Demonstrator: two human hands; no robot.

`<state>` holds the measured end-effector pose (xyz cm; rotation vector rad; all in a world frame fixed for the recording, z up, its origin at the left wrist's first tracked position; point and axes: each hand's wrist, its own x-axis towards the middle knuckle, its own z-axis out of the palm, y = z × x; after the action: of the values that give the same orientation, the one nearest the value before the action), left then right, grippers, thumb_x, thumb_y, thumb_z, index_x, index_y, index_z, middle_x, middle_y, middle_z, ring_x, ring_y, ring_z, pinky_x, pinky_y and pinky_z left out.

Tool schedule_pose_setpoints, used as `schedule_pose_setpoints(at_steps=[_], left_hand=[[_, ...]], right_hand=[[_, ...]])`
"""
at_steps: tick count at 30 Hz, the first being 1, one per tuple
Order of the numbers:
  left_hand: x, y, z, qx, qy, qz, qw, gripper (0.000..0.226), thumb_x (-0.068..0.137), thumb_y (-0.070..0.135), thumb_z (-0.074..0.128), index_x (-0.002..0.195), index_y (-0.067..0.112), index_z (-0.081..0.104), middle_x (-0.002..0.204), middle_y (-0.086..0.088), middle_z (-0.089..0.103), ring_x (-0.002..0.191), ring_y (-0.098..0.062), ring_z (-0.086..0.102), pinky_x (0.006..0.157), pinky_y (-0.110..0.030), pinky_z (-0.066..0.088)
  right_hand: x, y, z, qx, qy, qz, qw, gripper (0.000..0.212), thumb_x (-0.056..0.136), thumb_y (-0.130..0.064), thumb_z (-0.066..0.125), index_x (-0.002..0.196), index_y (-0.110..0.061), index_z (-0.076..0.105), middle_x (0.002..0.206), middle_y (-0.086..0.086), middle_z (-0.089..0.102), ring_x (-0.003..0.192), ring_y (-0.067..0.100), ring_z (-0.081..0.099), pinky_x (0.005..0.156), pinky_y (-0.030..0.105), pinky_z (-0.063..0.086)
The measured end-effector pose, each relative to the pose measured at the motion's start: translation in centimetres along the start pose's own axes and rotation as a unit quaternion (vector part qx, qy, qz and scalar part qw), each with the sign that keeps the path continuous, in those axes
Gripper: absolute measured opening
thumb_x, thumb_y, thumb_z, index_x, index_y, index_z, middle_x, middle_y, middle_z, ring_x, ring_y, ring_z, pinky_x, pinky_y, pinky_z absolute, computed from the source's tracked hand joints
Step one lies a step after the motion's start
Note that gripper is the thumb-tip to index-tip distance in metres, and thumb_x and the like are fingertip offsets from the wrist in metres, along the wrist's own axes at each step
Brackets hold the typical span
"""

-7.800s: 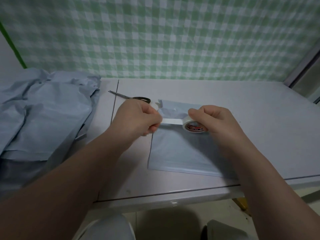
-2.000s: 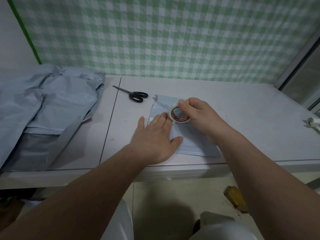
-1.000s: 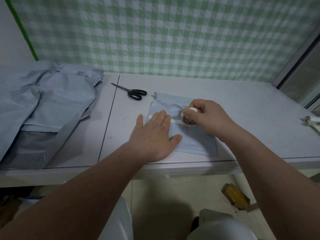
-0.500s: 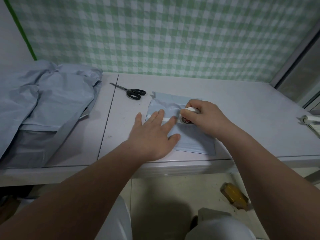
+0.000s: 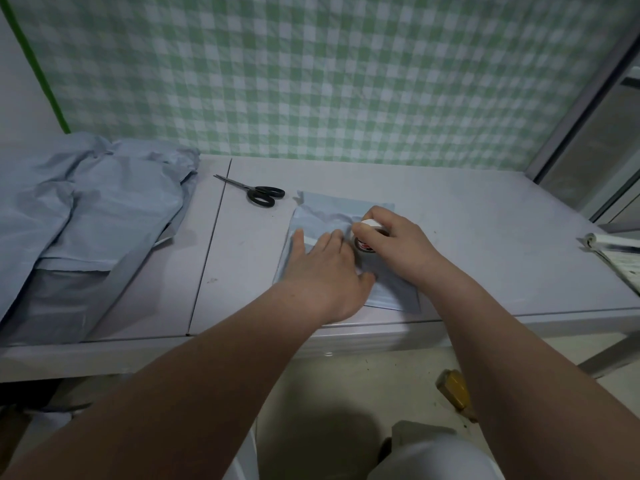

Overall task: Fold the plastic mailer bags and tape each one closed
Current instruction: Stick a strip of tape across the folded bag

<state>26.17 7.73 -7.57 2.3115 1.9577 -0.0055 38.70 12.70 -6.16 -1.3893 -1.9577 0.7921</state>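
A folded light-blue mailer bag [image 5: 332, 211] lies flat near the table's front edge, its top flap turned down. My left hand [image 5: 327, 268] presses flat on the bag with straight fingers, covering the laid strip of white tape. My right hand [image 5: 391, 242] grips a small roll of white tape [image 5: 365, 237], tilted on edge on the bag just right of my left fingertips. The strip between roll and fingers is mostly hidden.
Black-handled scissors [image 5: 258, 192] lie behind the bag to the left. A heap of unfolded blue mailer bags [image 5: 86, 216] covers the table's left side. Rolled paper [image 5: 613, 242] sits at the right edge. A green checked wall stands behind the grey table [image 5: 485, 220].
My left hand slid right along the taped strip, toward the roll. My right hand tipped the roll more upright and drew it slightly back toward the left hand.
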Motion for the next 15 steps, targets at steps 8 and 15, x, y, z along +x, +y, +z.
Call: schedule_pose_setpoints(at_steps=[8,15], left_hand=[[-0.4,0.3,1.0,-0.006,0.004,-0.019,1.000,0.078,0.091,0.065,0.012,0.151,0.018,-0.007,0.159,-0.001,-0.009,0.146,-0.016,-0.011,0.113,-0.054,-0.013],[-0.2,0.0,1.5,-0.019,0.011,-0.023,0.999,0.084,0.088,0.069,0.015,0.151,0.017,-0.003,0.159,-0.005,-0.011,0.146,-0.019,-0.012,0.116,-0.050,-0.007]], right_hand=[[-0.9,1.8,0.1,0.034,0.043,-0.046,0.997,0.013,0.084,-0.028,0.067,0.086,-0.019,0.057,0.074,-0.002,0.060,0.065,0.003,0.050,0.060,0.015,0.039],[-0.8,2.9,-0.4,0.028,0.067,-0.059,0.996,0.022,0.080,-0.010,0.068,0.097,-0.023,0.063,0.081,-0.013,0.064,0.067,0.001,0.052,0.063,0.009,0.039]])
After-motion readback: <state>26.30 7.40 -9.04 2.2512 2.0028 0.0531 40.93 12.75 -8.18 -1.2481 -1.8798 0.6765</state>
